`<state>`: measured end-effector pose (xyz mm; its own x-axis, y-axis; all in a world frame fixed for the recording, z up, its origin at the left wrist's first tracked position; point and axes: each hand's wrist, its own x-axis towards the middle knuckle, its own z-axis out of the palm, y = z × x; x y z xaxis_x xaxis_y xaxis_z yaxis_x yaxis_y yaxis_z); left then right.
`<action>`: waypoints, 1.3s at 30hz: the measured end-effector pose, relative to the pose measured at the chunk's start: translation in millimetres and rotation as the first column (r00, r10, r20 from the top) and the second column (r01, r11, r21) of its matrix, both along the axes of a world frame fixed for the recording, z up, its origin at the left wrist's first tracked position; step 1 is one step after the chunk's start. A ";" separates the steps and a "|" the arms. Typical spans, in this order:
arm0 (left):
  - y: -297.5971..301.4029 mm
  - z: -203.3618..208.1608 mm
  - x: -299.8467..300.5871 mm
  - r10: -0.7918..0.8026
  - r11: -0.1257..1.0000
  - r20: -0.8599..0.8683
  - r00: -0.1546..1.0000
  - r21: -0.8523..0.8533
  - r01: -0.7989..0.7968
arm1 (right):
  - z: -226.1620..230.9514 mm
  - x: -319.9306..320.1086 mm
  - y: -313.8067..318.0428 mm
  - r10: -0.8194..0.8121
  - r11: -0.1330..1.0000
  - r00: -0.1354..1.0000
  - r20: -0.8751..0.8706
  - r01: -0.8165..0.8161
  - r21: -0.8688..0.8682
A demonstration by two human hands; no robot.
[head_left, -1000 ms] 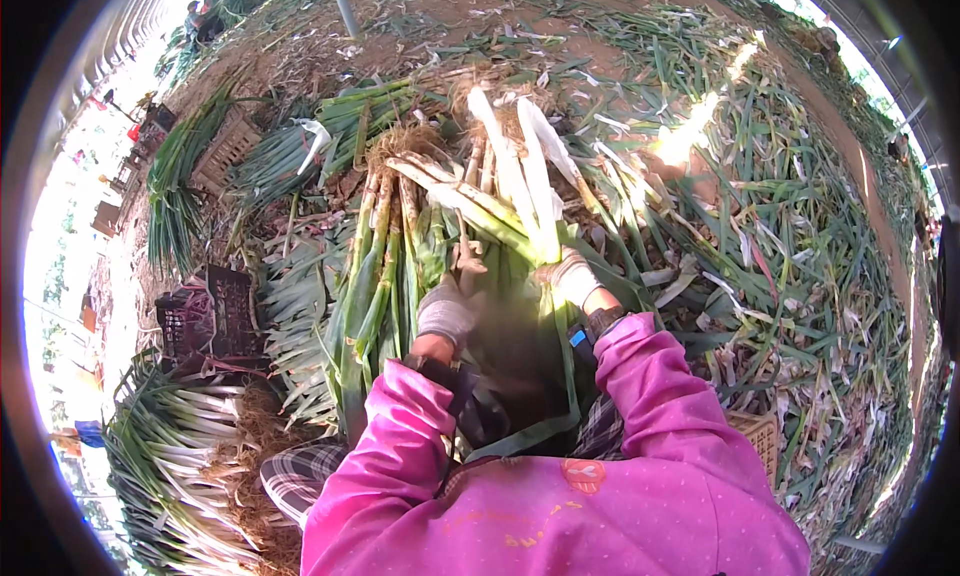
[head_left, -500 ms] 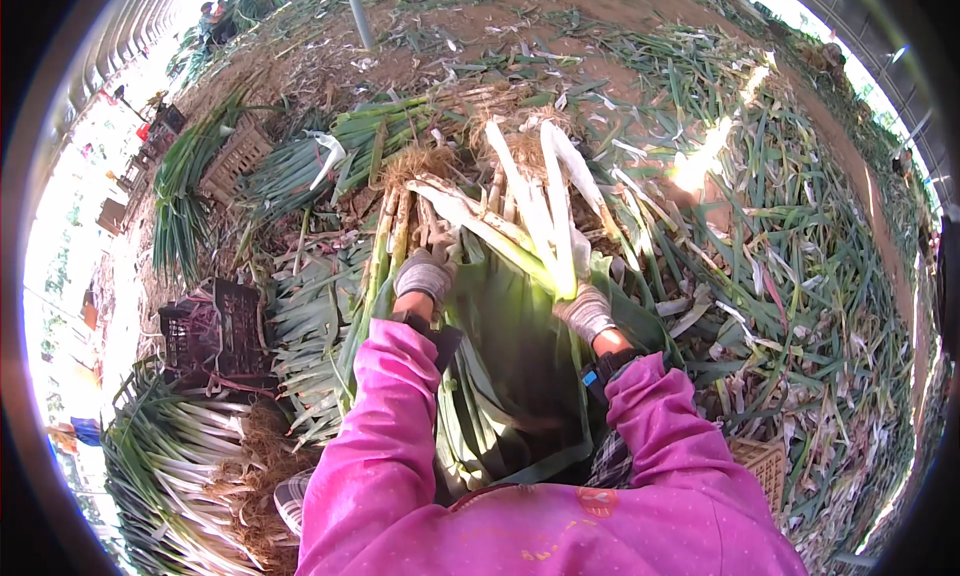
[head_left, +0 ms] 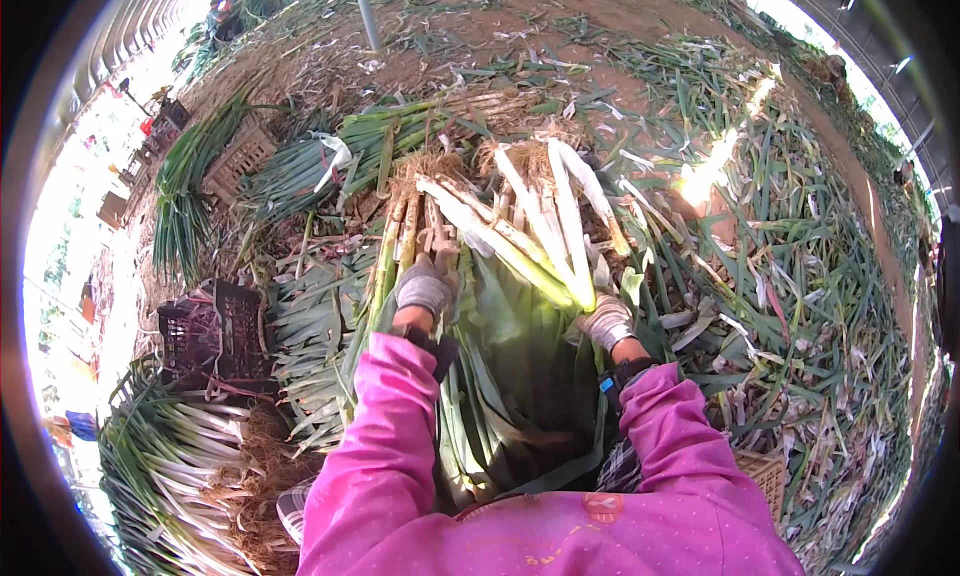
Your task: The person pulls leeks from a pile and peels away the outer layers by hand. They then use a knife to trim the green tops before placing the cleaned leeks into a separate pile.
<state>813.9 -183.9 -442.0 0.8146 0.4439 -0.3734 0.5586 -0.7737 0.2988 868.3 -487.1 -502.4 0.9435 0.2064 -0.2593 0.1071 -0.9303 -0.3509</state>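
My left hand, in a pale work glove, is closed around root-end stalks of an unpeeled green onion bunch, with brown dry skins and hairy roots. My right hand, also gloved, is closed at the lower end of pale peeled stalks and sheaths that fan upward and away from me. Its fingertips are partly hidden. Between my forearms, broad green leaves hang over my lap, some of them blurred.
Trimmed green onions lie at the lower left, roots inward, below a dark plastic crate. More bunches and a tan crate lie farther off. Leaf scraps cover the right side. A metal pole stands at the back.
My right hand has shifted a little right and down, and the pale stalks lean further right with it. My left hand stays at the bunch, almost in the same place.
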 end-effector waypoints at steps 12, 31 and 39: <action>-115.5 51.9 -159.0 -0.222 0.928 0.080 0.972 -0.290 0.236 | -7.3 5.7 -15.5 -0.027 0.996 0.998 0.051 0.032 -0.088; -134.5 48.4 -113.0 -0.406 0.912 0.264 0.875 0.177 0.370 | -25.8 13.5 -51.9 0.072 0.472 0.918 -0.390 0.313 0.824; -117.3 -11.5 61.0 0.573 0.317 0.341 0.745 -0.931 0.182 | 47.4 -16.3 -46.8 0.249 0.464 0.933 -0.260 0.121 0.877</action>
<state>874.9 -301.2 -453.5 0.9275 0.3253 -0.1844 0.0833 0.3010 0.9500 852.1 -533.9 -454.9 0.8171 0.5512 -0.1688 -0.1315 -0.1069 -0.9855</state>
